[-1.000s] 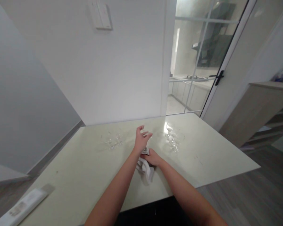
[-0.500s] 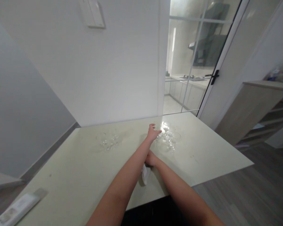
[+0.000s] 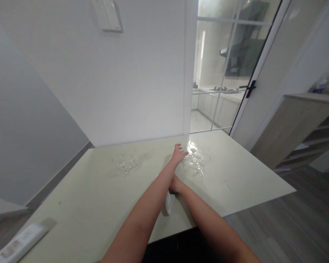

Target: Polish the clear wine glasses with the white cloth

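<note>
My left arm crosses over my right. My left hand point(image 3: 178, 155) reaches to the near-left side of a cluster of clear stemmed glasses point(image 3: 193, 148). Its thumb and fingers are apart and curved at the closest glass; whether they touch it I cannot tell. Under the left forearm, my right hand point(image 3: 176, 183) is closed, its fingers largely hidden. A white cloth point(image 3: 169, 202), perhaps a tissue, hangs below that hand and seems held in it. On the left part of the table stand more clear glasses point(image 3: 121, 162).
The pale table point(image 3: 93, 204) meets a white wall point(image 3: 139, 84) at its back edge. A white box-like packet point(image 3: 19, 243) lies at the front left corner. Beyond the table's right side are a glass-paned door point(image 3: 216, 73) and a wooden shelf unit point(image 3: 293, 120).
My left hand has moved very slightly right, toward the nearest glass, its fingers a little more curled. The right hand and the cloth stay about where they were.
</note>
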A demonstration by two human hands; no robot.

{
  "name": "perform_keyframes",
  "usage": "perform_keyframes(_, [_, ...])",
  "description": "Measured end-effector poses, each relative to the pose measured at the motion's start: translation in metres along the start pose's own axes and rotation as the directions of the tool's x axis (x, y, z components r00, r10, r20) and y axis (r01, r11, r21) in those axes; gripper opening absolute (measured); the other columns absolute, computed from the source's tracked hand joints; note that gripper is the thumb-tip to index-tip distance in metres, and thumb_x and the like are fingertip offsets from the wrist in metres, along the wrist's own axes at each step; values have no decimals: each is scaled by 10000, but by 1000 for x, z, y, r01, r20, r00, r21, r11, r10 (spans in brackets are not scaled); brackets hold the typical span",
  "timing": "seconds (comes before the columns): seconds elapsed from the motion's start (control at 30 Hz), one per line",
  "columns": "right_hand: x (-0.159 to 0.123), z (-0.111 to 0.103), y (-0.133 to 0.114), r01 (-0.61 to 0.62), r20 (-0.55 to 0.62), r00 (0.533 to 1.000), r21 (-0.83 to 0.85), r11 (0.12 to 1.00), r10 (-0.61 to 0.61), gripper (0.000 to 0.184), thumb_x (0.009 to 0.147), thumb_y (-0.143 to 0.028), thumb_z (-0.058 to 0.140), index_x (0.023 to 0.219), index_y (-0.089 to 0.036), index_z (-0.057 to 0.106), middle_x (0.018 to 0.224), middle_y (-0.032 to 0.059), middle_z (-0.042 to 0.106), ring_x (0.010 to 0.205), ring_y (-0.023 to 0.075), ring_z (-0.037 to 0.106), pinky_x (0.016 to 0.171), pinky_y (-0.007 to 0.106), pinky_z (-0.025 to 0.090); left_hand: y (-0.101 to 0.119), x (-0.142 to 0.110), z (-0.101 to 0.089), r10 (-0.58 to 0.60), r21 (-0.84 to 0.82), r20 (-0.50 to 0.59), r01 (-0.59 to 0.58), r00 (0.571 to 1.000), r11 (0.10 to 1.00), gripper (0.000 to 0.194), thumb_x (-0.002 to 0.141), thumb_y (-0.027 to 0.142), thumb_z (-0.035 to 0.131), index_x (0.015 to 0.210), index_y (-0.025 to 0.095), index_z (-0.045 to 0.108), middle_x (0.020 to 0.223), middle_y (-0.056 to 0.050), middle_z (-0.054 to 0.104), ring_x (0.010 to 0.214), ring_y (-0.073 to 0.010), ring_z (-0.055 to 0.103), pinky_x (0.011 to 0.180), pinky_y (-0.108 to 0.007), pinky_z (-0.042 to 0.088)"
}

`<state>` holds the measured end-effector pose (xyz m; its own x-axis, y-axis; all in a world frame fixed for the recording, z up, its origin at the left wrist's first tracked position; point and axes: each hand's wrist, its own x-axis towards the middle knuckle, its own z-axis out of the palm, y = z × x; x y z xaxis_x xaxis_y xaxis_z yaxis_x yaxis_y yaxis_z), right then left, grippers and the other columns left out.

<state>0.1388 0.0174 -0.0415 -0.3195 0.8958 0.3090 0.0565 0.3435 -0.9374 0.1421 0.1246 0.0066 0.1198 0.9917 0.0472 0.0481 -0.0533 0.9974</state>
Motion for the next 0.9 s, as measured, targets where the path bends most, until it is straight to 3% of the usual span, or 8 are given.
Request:
perform_keyframes(0.27, [-4,0,-5,-25,-9,1000,109,994,27,256,664,-378,694,847,-198,689,901,59,704,939,282,602,923,450,451,8,-8,2,-2,4,24,2,1000,1000,891,539,185,834,1275,178,333,1361,-225,383,1165,-292,509,915,-419,436])
perform_keyframes(0.37, [-3,0,1,-107,-22,993,177,978,113,273,669,-407,681,854,-206,691,880,58,704,896,259,615,896,427,475,20,-26,-10,131,63,-13,-130,991,989,898,571,240,823,1311,186,317,1430,-216,306,1248,-318,432,960,-442,404])
perform_keyframes(0.47, [2,-1,7,-155,-133,970,304,940,203,372,765,-518,561,925,-203,677,860,60,702,968,251,608,924,424,461,30,-58,-36,387,150,39,-388,921,909,718,666,284,762,1283,214,401,1364,-146,430,1222,-276,458,974,-429,403])
perform_keyframes(0.53, [7,-4,7,-189,-201,926,484,854,319,510,800,-631,449,959,-198,665,864,70,703,1010,248,607,923,410,465,31,-81,-57,501,244,15,-489,865,838,535,714,305,722,1200,225,511,1251,-106,531,1195,-258,475,1038,-439,342])
perform_keyframes(0.6, [10,-7,4,-262,-135,880,663,701,456,710,784,-758,308,966,-169,660,846,102,703,979,268,631,858,409,500,26,-101,-75,534,315,-11,-504,846,804,444,739,326,697,1153,235,566,1192,-92,567,1172,-253,489,1061,-438,318])
perform_keyframes(0.67, [11,-11,-1,-285,-39,887,738,612,459,823,761,-813,222,1005,-153,648,868,124,702,958,278,643,810,406,518,14,-114,-87,535,362,4,-500,845,787,417,744,333,694,1137,239,590,1171,-91,578,1148,-250,505,1052,-437,332])
perform_keyframes(0.77, [8,-16,-6,-232,-30,926,739,632,376,870,738,-841,186,1054,-161,626,918,128,699,955,273,642,769,389,530,-7,-123,-96,512,367,72,-500,856,784,294,736,323,703,1016,246,651,1149,-89,597,1135,-248,518,1040,-447,349])
perform_keyframes(0.9, [5,-19,-3,-228,-40,934,695,682,354,942,675,-892,140,1037,-167,621,924,127,693,956,277,634,741,395,536,-20,-127,-100,495,323,141,-513,857,795,84,751,321,685,781,243,676,1081,-84,641,1121,-249,533,1031,-458,361])
